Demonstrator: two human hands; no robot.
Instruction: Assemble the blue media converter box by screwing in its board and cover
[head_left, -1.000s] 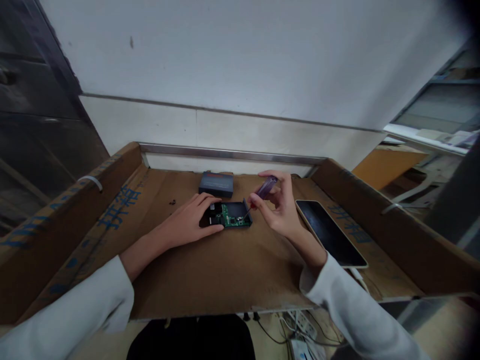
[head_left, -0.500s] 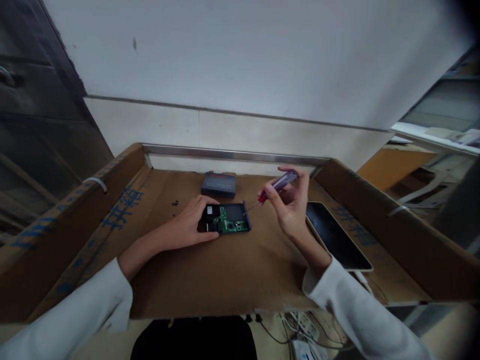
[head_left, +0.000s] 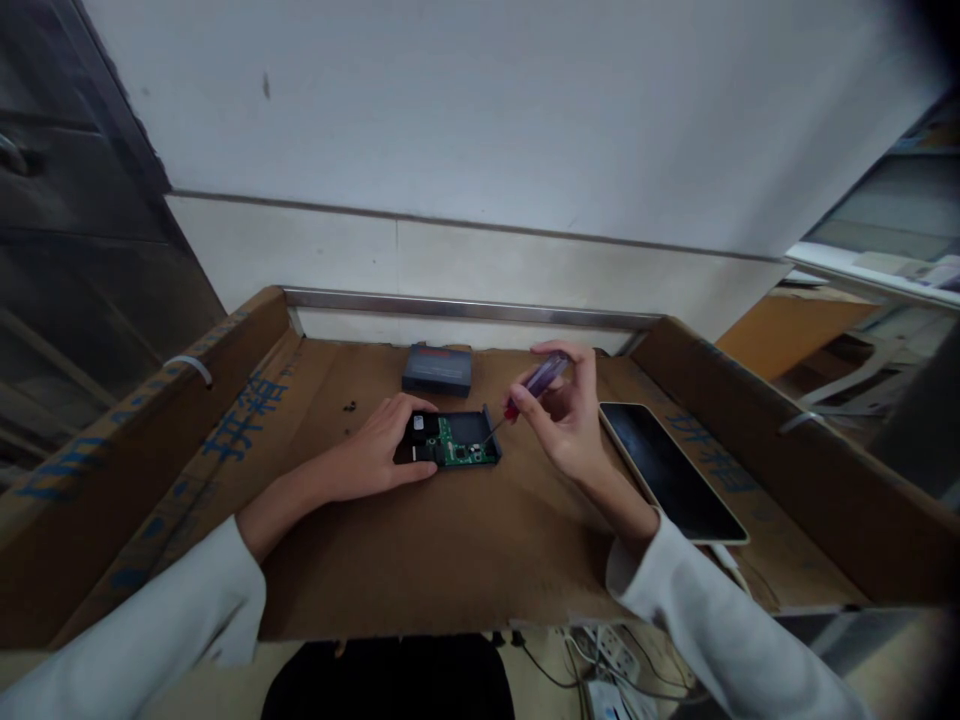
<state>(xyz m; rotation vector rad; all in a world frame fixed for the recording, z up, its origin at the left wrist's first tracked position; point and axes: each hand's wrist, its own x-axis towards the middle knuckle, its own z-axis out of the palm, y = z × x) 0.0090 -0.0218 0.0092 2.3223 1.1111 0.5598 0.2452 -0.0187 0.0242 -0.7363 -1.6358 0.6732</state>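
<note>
An open dark case with a green circuit board (head_left: 459,452) lies flat on the cardboard. My left hand (head_left: 382,447) grips the case at its left end, thumb along the near side and fingers along the far side. In my right hand (head_left: 566,415) is a screwdriver (head_left: 546,374) with a translucent purple and red handle. It is held at a slant, and its thin shaft points down-left to the board's right part. Whether the tip touches the board is too small to tell. Behind the case sits a dark grey box-shaped cover (head_left: 437,370).
A tablet (head_left: 673,472) with a dark screen and a white cable lies right of my right hand. Several tiny dark pieces, perhaps screws (head_left: 349,406), lie left of the case. Raised cardboard walls (head_left: 795,450) edge the work surface. Power strips (head_left: 616,655) and cables are below.
My right hand has moved left and slightly down with the screwdriver, bringing its tip lower on the board. My left hand and the case have stayed nearly still.
</note>
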